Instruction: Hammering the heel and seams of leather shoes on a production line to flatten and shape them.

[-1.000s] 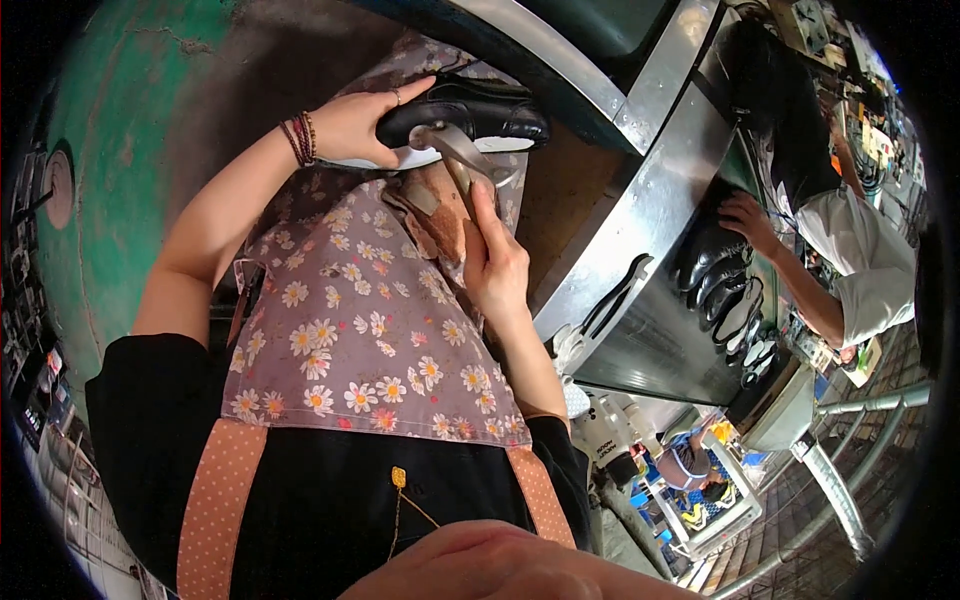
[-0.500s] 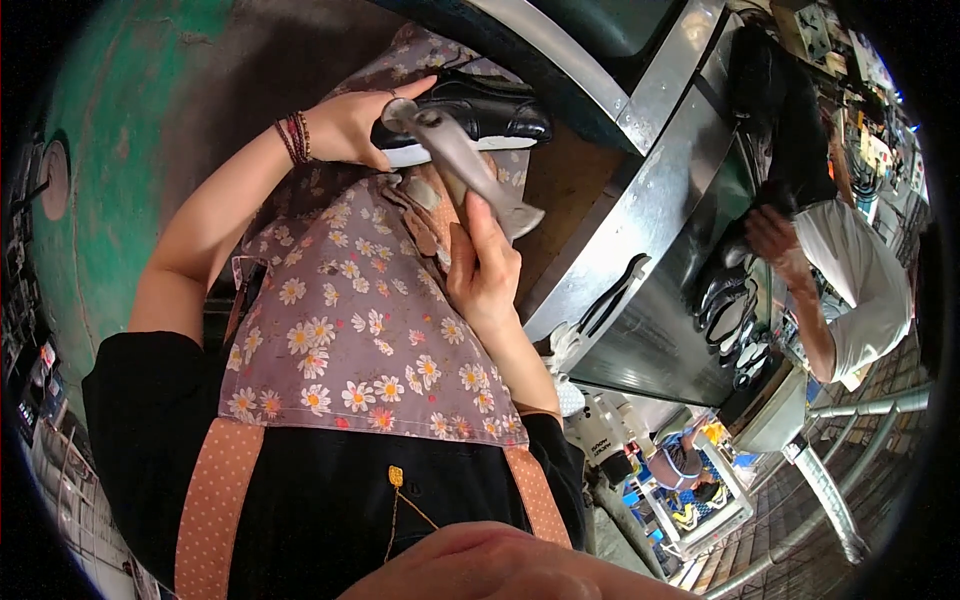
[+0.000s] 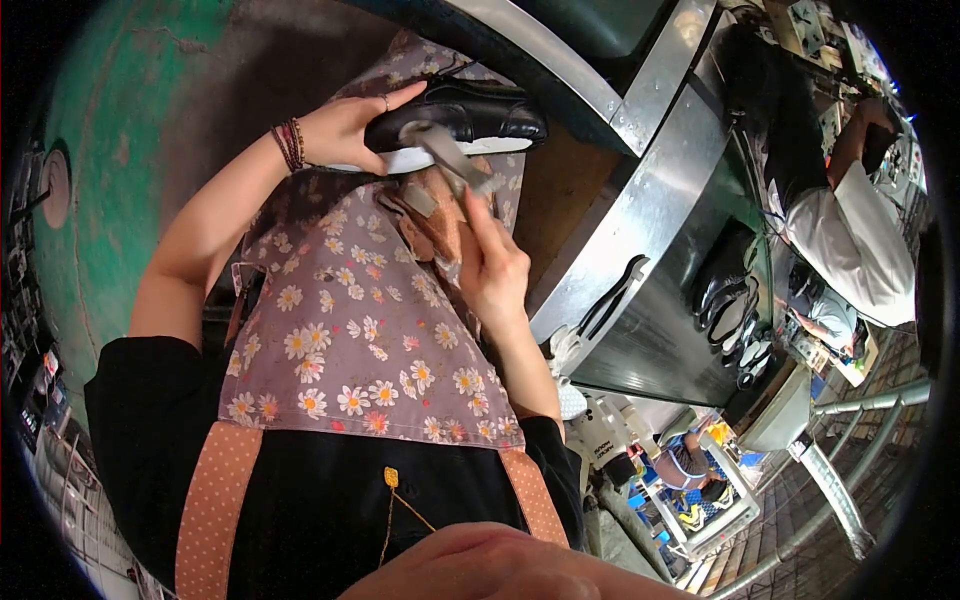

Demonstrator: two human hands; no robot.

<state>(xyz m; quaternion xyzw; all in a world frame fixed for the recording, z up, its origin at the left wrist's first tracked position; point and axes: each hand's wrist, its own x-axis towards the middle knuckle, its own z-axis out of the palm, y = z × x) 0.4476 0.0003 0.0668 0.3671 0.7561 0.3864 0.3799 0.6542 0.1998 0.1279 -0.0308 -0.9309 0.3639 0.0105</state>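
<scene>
A black shoe (image 3: 505, 112) with a white sole lies sideways across my lap, over a flowered apron (image 3: 345, 330). My left hand (image 3: 345, 132) grips one end of it, thumb at the sole and fingers along the upper. In my closed right hand (image 3: 495, 275) is a shoemaker's hammer (image 3: 452, 158), blurred by motion. Its round face is over the white sole edge; whether they touch I cannot tell. Most of the handle is hidden by my hand. Under the shoe, bunched peach dotted cloth (image 3: 440, 215) shows between my hands.
A metal-edged bench (image 3: 620, 235) runs along my right, bearing a dark strap-like item (image 3: 615, 295). Several black shoes (image 3: 730, 295) rest farther right, near a co-worker's white sleeve (image 3: 850, 235). Green floor (image 3: 120, 220) spreads to my left.
The hammer head has tilted and shifted along the sole edge, and my right hand has moved slightly. My left hand still holds the shoe. The co-worker's hand has left the shoes on the right.
</scene>
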